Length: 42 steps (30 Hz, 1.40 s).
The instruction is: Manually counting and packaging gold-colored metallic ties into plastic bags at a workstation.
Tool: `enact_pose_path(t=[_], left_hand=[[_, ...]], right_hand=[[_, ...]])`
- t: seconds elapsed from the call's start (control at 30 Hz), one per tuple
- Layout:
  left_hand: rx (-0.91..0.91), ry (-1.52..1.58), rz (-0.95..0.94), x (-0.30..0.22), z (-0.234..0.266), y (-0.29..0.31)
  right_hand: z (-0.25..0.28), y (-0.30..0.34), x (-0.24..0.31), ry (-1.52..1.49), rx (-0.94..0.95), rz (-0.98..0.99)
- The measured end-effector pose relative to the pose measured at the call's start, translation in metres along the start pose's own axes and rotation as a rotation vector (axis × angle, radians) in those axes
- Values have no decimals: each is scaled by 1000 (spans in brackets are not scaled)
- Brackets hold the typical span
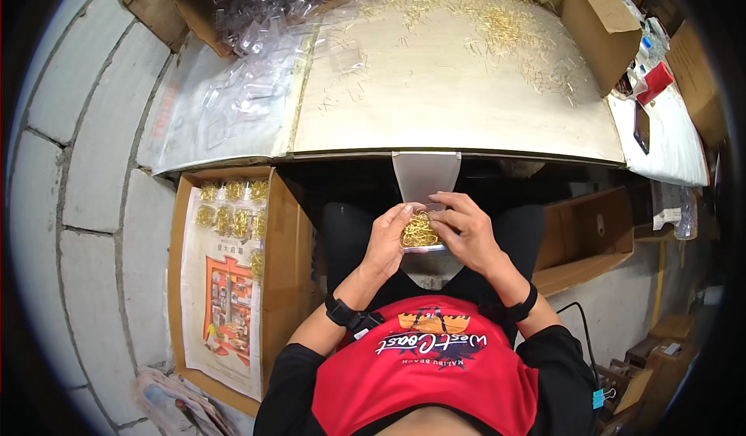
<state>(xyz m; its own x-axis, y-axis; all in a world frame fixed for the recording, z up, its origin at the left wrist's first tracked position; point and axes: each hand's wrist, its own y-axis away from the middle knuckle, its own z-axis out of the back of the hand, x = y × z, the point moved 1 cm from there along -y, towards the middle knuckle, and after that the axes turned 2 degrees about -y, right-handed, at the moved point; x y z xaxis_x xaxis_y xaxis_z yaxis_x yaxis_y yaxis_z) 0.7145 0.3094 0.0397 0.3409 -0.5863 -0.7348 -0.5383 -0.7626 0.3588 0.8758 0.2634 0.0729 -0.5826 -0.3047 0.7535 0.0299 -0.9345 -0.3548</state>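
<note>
A small clear plastic box [423, 247] sits in front of my body, above my lap, filled with thin gold-coloured wire pieces [420, 230]. My left hand [386, 238] grips its left side, thumb along the near upper edge. Over the box's right side, the fingers of my right hand [466, 230] are bent in and touch the wire pieces; whether they pinch any is hidden. Below the tabletop's front edge, a pale chute-like strip [426, 173] hangs just beyond both hands.
Many loose gold wire pieces [497, 24] lie scattered over the pale tabletop [435, 117]. Empty clear boxes [272, 8] pile up at the far left. A cardboard box [268, 280] at left holds several filled boxes [233, 207]. An open carton [587, 238] stands at right. A phone [641, 127] lies on the right.
</note>
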Motion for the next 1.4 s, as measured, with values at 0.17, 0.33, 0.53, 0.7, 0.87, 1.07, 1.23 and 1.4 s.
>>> enact_pose_path(t=[0.17,0.33,0.53,0.7,0.87,1.07,1.23,1.4], left_hand=[[-45,7,-79,8,6,-5],[-107,-31,-106,10,14,-8],[-88,14,-27,9,8,-7],[-92,40,-45,13,5,-8],[-91,116,-81,11,6,-11],[-74,70,-36,8,16,-7],[-112,55,-76,7,20,-7],[-214,73,-175,7,21,-12]], right_hand=[[-3,0,6,128,39,88],[-15,9,16,368,244,251],[-13,1,11,262,211,158],[-9,-6,14,147,69,108],[-22,-13,18,250,8,107],[-28,-13,11,227,35,120],[-21,-14,17,241,-84,235],[-36,-5,26,239,17,231]])
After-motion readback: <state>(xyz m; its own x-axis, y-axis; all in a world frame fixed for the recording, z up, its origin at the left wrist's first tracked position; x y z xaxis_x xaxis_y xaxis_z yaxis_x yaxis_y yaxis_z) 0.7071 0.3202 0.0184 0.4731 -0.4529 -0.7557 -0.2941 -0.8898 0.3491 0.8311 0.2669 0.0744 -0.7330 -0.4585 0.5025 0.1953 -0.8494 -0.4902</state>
